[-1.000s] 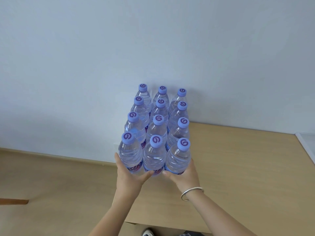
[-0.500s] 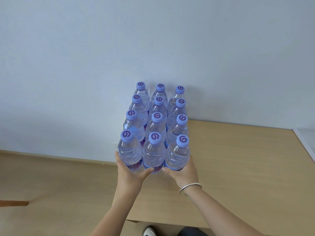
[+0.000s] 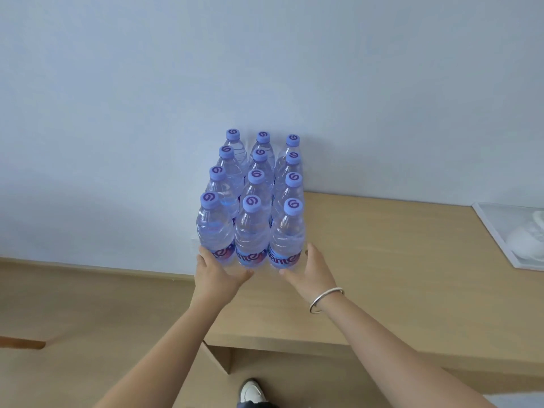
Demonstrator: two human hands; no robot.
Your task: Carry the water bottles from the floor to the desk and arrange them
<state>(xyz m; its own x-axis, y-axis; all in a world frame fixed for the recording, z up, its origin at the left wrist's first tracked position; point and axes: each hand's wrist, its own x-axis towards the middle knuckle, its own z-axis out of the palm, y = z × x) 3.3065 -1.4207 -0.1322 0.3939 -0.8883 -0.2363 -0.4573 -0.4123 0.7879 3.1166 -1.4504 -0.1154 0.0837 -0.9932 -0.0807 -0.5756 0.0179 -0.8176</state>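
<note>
Clear water bottles (image 3: pixel 252 201) stand packed on my desk (image 3: pixel 382 260) (three across); left hand (image 3: pixel 216 275) and right hand (image 3: pixel 312 269) press them, fingers straight.

Twelve water bottles (image 3: pixel 253 201) stand in a three-by-four block on the counter (image 3: pixel 397 260) against the wall. Left hand (image 3: pixel 217 273) and right hand (image 3: pixel 312 269) press the nearest row.

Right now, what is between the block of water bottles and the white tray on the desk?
Nothing: the head view shows only bare desk top between the water bottles and the white tray at the right edge.
</note>
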